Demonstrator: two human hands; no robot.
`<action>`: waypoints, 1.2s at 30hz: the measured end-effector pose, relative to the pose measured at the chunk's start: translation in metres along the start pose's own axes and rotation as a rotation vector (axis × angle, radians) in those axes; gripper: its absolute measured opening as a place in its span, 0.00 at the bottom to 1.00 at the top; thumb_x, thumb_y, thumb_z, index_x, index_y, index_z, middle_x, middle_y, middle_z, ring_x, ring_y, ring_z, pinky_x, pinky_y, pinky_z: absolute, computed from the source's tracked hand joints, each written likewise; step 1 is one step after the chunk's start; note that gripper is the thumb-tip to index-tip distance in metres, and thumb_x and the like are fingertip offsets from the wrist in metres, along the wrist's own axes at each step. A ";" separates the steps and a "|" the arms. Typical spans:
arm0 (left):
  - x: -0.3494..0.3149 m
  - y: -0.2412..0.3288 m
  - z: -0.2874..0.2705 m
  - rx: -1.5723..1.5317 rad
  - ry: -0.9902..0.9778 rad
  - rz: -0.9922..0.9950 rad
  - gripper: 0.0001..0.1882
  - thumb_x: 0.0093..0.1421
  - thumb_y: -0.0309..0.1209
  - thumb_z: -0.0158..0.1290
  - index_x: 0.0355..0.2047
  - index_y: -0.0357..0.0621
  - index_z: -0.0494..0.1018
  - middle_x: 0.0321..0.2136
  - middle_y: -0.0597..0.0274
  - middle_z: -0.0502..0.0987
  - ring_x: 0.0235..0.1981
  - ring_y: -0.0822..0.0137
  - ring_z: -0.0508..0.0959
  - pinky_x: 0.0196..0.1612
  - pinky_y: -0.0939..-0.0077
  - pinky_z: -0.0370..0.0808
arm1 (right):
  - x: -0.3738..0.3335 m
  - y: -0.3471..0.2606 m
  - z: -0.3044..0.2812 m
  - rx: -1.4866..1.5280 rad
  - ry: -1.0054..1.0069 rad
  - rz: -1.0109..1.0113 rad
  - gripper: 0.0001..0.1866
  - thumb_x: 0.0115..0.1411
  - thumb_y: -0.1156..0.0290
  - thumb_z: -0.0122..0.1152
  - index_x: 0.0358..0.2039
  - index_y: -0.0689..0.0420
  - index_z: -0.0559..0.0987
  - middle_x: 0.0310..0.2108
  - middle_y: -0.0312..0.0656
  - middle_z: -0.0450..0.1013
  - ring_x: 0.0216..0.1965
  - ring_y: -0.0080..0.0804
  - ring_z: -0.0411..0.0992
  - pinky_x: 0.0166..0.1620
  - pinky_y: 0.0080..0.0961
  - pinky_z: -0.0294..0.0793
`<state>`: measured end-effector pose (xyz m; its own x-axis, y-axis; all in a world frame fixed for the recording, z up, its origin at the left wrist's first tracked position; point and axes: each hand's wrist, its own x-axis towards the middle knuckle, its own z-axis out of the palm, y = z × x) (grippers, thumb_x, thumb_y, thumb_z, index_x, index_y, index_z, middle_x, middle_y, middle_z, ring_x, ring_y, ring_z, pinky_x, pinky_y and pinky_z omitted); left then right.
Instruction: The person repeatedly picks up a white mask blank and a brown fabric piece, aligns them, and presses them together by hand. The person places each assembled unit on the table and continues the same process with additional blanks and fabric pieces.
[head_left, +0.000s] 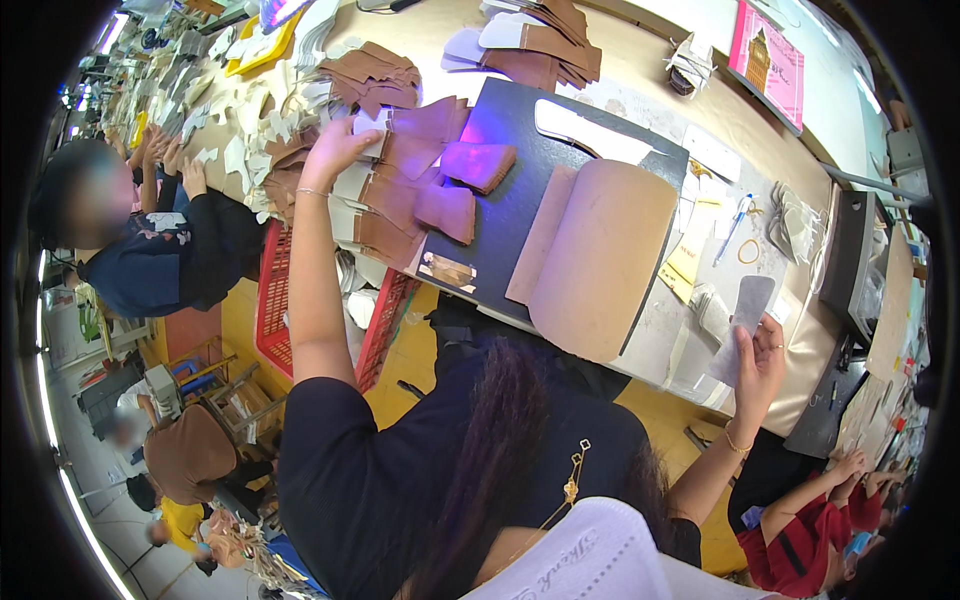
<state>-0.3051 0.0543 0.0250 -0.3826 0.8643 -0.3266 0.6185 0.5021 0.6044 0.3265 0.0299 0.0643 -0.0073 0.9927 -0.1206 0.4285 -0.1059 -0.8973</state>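
My left hand (340, 150) reaches to the table's far left side. Its fingers and thumb close on the white end of a brown-and-white cut piece (372, 126), beside overlapping brown pieces (408, 150) with white ends. Between the fingers of my right hand (760, 362) is a long grey cut piece (752, 305), held upright over the table's right side. Two small stacks of brown pieces, an upper stack (478, 165) and a lower stack (445, 212), lie on a black board (520, 120) under purple light. A curved tan sheet (610, 250) rests on the board's right part.
A red plastic basket (275, 300) stands below the table's left edge. More brown pieces (370, 75) lie at the back. A blue pen (735, 228) and grey pieces (793, 222) are to the right. Co-workers sit left, one in a dark top (165, 260), and lower right.
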 end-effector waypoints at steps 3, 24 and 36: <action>-0.006 0.003 0.001 -0.284 -0.115 -0.098 0.17 0.56 0.39 0.61 0.41 0.40 0.77 0.35 0.68 0.79 0.32 0.73 0.75 0.37 0.78 0.72 | 0.001 -0.001 0.004 0.060 -0.002 0.023 0.14 0.64 0.78 0.58 0.50 0.67 0.71 0.36 0.36 0.74 0.37 0.17 0.69 0.42 0.12 0.66; -0.136 0.191 0.040 -0.769 -0.639 0.233 0.14 0.60 0.30 0.58 0.41 0.29 0.76 0.30 0.53 0.81 0.25 0.65 0.83 0.24 0.82 0.78 | 0.027 -0.052 0.024 0.393 0.150 -0.149 0.09 0.59 0.78 0.64 0.40 0.64 0.77 0.35 0.35 0.75 0.35 0.17 0.71 0.42 0.13 0.69; -0.132 0.173 0.111 -0.833 -0.879 -0.061 0.40 0.66 0.60 0.39 0.46 0.25 0.71 0.33 0.45 0.80 0.29 0.60 0.84 0.31 0.78 0.82 | 0.022 -0.105 0.086 0.412 -0.540 0.068 0.07 0.57 0.76 0.66 0.33 0.63 0.78 0.29 0.32 0.75 0.30 0.12 0.70 0.33 0.11 0.69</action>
<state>-0.0715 0.0306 0.0915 0.4006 0.7276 -0.5569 -0.1395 0.6492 0.7477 0.2036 0.0582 0.1192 -0.4887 0.8259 -0.2810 0.0654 -0.2865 -0.9558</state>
